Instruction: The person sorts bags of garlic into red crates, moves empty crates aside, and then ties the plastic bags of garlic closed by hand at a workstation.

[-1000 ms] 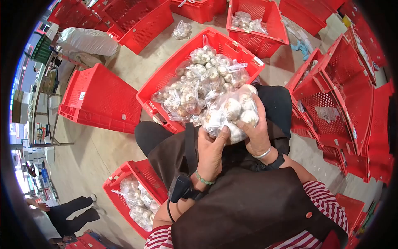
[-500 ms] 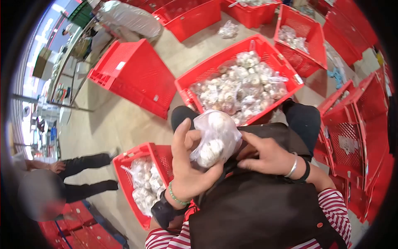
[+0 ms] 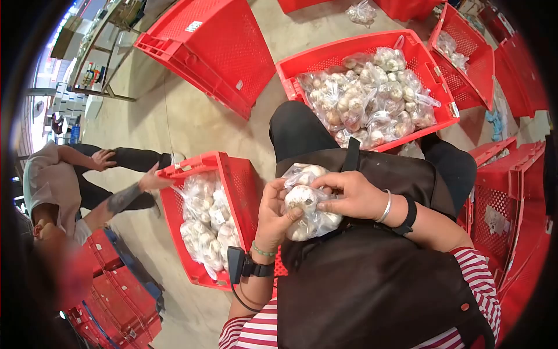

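- Your L hand grasps clear garlic bag from L, thumb on front.
- Your R hand: thumb + fingers gripping same bag's R side.
- Bag's over your dk apron, btwn 2 hands.
- Lg red crate ahead, w/ bagged garlic.
- L-side crate: more bags; co-worker's hand at rim.

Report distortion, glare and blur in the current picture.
Head view: fisheye distortion bows the red crates at right, corners black; head view, far left: glare washes out the background; head view, lower left: blur hides part of the other person; head view, centre: left hand, right hand and garlic bag look fairly sharp.
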Motion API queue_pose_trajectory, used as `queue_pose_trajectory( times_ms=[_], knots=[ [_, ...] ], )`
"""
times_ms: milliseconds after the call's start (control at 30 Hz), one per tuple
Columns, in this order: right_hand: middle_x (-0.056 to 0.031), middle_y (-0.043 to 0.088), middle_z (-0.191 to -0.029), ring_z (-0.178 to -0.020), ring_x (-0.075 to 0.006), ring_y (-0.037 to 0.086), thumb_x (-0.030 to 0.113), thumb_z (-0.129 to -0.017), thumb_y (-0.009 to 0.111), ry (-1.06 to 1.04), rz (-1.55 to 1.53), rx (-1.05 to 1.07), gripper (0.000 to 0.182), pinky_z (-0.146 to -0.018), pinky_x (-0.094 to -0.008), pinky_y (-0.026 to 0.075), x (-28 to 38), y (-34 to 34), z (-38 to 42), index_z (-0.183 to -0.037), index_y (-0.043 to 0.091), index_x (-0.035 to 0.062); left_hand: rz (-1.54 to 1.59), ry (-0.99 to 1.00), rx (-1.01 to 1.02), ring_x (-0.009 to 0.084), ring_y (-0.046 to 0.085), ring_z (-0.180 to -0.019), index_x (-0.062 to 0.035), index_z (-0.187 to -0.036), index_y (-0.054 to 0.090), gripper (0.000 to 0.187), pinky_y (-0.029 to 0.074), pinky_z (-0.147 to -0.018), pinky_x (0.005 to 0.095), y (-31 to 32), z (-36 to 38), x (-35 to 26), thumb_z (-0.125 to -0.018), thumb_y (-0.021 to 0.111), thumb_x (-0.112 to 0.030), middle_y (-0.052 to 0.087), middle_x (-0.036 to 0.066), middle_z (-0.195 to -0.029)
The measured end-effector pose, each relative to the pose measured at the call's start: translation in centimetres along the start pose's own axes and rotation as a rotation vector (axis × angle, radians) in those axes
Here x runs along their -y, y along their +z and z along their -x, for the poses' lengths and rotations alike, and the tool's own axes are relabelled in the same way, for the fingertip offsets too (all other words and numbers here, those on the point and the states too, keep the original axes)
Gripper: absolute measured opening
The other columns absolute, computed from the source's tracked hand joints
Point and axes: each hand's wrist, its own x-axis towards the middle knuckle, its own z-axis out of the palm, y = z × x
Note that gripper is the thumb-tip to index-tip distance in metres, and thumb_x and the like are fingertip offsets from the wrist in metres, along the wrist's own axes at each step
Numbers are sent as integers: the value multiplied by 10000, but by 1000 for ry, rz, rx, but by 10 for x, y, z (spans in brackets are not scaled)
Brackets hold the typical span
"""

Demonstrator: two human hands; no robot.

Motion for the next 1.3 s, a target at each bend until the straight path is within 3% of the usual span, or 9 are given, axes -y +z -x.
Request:
queue_pose_trajectory(
  times_ms=[67, 233, 367, 433, 533, 633, 733, 1033, 1300],
  knots=[
    [29, 573, -720, -647, -19, 501, 79, -843, 698, 205, -302, 21, 313, -587, -209, 427, 9, 1, 3, -1131, 602, 4, 27, -20, 7, 214, 560, -1140, -51, -1308, 390, 626, 464, -978, 352, 0, -1, -6, -800, 756, -59, 575, 142, -1210],
    [40, 575, -751, -637, -7, 471, 99, -898, 660, 279, -537, 169, 315, -586, -196, 407, 32, -6, 13, -1181, 559, 6, 280, -68, 245, 196, 588, -1088, -52, -1273, 419, 532, 470, -930, 330, -4, 3, -9, -851, 730, -140, 603, 128, -1159],
    [17, 560, -824, -710, -13, 482, 111, -898, 666, 87, -339, 48, 370, -647, -194, 427, 26, -3, 8, -1243, 562, 24, 131, -77, 153, 182, 503, -1180, -63, -1169, 523, 302, 407, -997, 345, 5, -2, 2, -918, 654, -168, 521, 84, -1256],
    [8, 560, -840, -743, -31, 503, 106, -887, 677, -14, -177, 17, 353, -675, -207, 449, 16, -2, 10, -1221, 597, 25, 142, -68, 183, 185, 468, -1214, -65, -1171, 551, 256, 375, -1030, 349, 2, -1, 4, -930, 621, -116, 483, 75, -1303],
    [-22, 599, -885, -785, -60, 546, 114, -873, 692, 135, -215, 38, 301, -692, -228, 472, 19, -4, 16, -1157, 643, 29, -67, -24, 136, 192, 464, -1225, -65, -1244, 537, 399, 364, -1042, 352, 3, 4, 4, -876, 685, -108, 486, 76, -1289],
    [-63, 623, -940, -787, -114, 588, 99, -846, 699, 10, 31, -36, 303, -684, -260, 493, 19, -1, 18, -1141, 655, 44, -398, 171, 212, 199, 462, -1236, -50, -1292, 516, 563, 365, -1045, 348, 5, 7, 2, -795, 769, -122, 490, 81, -1278],
    [-113, 630, -1002, -808, -198, 638, 78, -809, 711, -338, 217, -100, 318, -694, -295, 520, 15, -4, 11, -1121, 662, 50, -346, -38, 174, 192, 466, -1237, -22, -1306, 495, 675, 374, -1043, 336, 5, 11, 1, -731, 826, -150, 488, 79, -1289],
    [-164, 631, -1109, -915, -297, 664, 35, -787, 704, -407, 194, 75, 296, -755, -347, 551, 21, -7, 5, -1080, 665, 28, -10, -321, 343, 162, 476, -1207, -17, -1392, 356, 787, 391, -1016, 314, -1, 8, -4, -763, 803, -172, 487, 67, -1291],
    [-164, 637, -1077, -902, -334, 652, 59, -796, 676, -516, 318, 223, 260, -755, -369, 546, 34, -12, 0, -1049, 651, 5, -602, -145, 413, 188, 561, -1065, -46, -1207, 487, 697, 460, -906, 334, 10, -9, -5, -606, 819, -171, 570, 98, -1145]
  ],
)
